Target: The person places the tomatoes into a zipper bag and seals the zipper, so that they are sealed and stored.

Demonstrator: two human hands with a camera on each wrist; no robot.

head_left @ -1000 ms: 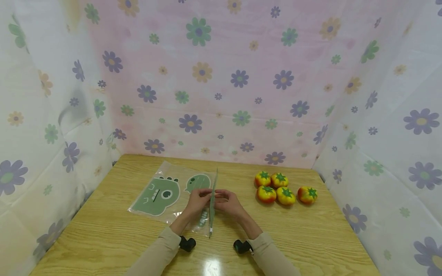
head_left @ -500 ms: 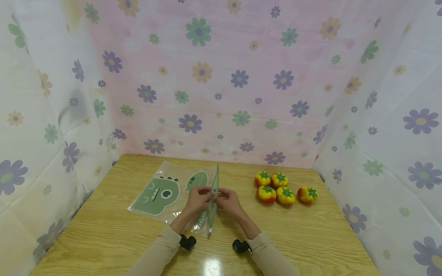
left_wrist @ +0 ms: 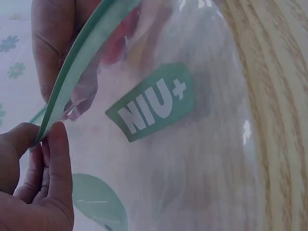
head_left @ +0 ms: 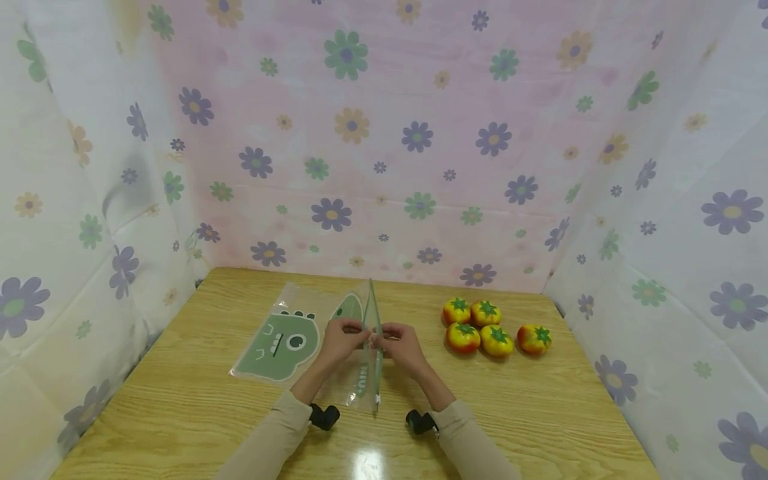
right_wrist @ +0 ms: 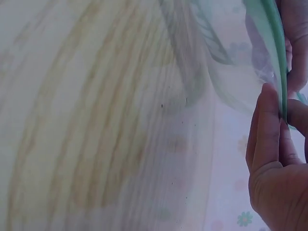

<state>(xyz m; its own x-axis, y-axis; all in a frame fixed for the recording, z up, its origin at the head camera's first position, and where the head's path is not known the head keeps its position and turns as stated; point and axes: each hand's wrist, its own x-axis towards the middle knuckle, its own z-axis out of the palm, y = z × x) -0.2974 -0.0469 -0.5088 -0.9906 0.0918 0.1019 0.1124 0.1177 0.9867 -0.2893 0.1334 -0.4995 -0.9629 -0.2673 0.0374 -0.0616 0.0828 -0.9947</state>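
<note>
A clear plastic zip bag [head_left: 279, 347] printed with green cartoon dinosaurs lies partly on the table, its mouth end raised between the hands. My left hand [head_left: 339, 341] pinches one side of the green mouth strip [left_wrist: 79, 62] between thumb and fingers. Opposite it, the right hand [head_left: 405, 347] pinches the other side of the mouth. In the head view the two edges stand apart in a narrow gap. A green "NIU+" label [left_wrist: 156, 101] shows through the clear film in the left wrist view. Fingers hide part of the strip.
Several yellow-and-red round fruits with green leafy tops [head_left: 463, 339] sit in a group right of the hands, one [head_left: 534, 340] slightly apart. The wooden table [head_left: 540, 420] meets flowered cloth walls [head_left: 384, 167] at the back and sides.
The bag's mouth edges have parted from a nearly closed line into a narrow gap. The left hand has shifted slightly, and the bag's flat part has slid a little to the right.
</note>
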